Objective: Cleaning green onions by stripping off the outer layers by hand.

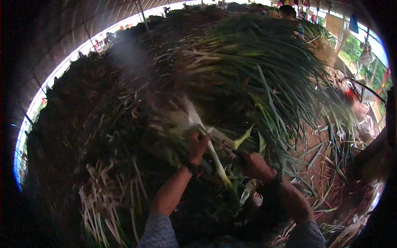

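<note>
My left hand is closed around a leek, whose pale stalk slants down to the right from under my fingers. My right hand grips the dark handle of what looks like a knife; its narrow blade points up and left toward the leek and the left hand. More pale stalks lie just beyond my left fingers, smeared by motion. Whether the blade touches the leek, I cannot tell.
A large heap of long green leaves rises ahead. Pale stalks stick out at the lower left. Loose leaves litter the brown ground at right, near white and red bags. Another person is at the far right.
</note>
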`<state>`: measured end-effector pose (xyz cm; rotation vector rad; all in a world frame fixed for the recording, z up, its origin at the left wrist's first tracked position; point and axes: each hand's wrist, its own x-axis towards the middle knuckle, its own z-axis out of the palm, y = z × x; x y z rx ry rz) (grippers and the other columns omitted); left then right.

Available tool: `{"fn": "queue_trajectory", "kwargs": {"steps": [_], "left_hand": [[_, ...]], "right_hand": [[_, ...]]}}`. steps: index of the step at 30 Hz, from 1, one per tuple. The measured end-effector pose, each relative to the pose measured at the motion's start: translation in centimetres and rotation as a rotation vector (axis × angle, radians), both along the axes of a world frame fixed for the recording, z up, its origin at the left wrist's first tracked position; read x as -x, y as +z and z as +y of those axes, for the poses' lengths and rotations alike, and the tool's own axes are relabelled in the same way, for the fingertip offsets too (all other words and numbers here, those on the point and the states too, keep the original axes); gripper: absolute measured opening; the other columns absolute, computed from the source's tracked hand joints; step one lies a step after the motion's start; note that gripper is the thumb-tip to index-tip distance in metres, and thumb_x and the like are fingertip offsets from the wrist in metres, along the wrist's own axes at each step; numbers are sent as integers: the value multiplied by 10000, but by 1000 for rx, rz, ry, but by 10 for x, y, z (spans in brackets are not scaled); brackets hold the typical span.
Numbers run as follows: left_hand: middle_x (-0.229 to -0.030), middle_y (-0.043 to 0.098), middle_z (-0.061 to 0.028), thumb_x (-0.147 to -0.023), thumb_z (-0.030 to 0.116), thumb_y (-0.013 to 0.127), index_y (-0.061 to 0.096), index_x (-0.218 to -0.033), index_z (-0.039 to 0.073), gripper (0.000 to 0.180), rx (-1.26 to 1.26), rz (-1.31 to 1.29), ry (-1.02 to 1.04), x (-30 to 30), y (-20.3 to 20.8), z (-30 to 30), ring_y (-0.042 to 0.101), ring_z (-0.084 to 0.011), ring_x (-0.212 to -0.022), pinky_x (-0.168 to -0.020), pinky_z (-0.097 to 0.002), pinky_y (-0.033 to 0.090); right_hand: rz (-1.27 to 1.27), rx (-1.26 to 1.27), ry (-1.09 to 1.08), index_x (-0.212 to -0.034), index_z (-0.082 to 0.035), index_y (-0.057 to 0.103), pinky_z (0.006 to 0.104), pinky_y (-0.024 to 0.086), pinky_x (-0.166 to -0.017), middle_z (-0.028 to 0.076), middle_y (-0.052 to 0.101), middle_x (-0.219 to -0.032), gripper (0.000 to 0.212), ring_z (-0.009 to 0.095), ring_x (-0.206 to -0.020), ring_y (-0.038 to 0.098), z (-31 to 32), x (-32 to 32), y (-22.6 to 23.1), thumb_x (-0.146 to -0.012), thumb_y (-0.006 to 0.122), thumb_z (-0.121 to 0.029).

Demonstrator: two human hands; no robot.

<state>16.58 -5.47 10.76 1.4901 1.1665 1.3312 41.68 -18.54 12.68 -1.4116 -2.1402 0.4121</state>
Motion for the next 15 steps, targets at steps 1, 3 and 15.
{"fn": "queue_trajectory", "kwargs": {"steps": [1,3,15], "left_hand": [[-900,678,-111,-834,291,728,643,-1029,-2,362,49,136,-3,1,-4,-5,622,-187,-805,-715,-386,495],[-859,689,-118,-816,298,744,653,-1024,-6,379,111,293,-28,0,-12,-16,636,-195,-777,-709,-391,500],[-779,651,-36,-842,311,755,670,-1008,17,349,86,85,51,-8,-73,-4,582,-128,-699,-639,-335,480]], "right_hand": [[7,0,9,-1147,-50,620,479,540,-659,213,689,-833,336,436,-781,663,-1,7,16,-851,690,-192],[3,20,-7,-1188,-51,602,469,544,-652,197,694,-797,388,414,-761,679,9,8,13,-842,705,-194],[-46,144,-116,-1075,-40,618,476,542,-681,185,703,-808,353,379,-784,699,1,1,23,-825,729,-264]]}}
